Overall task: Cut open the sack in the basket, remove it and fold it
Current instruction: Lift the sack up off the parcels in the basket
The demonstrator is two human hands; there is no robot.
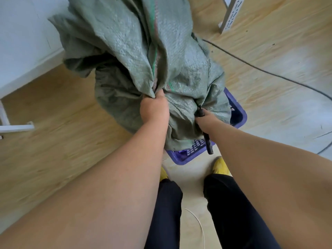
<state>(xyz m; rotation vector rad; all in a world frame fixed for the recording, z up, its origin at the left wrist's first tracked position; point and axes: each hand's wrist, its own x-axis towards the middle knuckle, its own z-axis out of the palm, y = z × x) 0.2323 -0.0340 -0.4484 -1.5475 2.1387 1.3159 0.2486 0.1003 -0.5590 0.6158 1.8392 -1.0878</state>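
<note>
Both hands gripped the crumpled grey-green woven plastic sack above the purple slatted plastic basket

Left hand bunched a fold of sack in curled fingers near frame centre. Right hand, at 3 o'clock from the left, held a black-handled cutting tool against the sack, handle trailing toward 6 o'clock; blade hidden in cloth. Sack rose toward 12 o'clock, its lower end over the basket, which showed at 4 and 6 o'clock. Yellow shoes stood just behind the basket on light wooden floor; black cable ran at 2 o'clock
</note>
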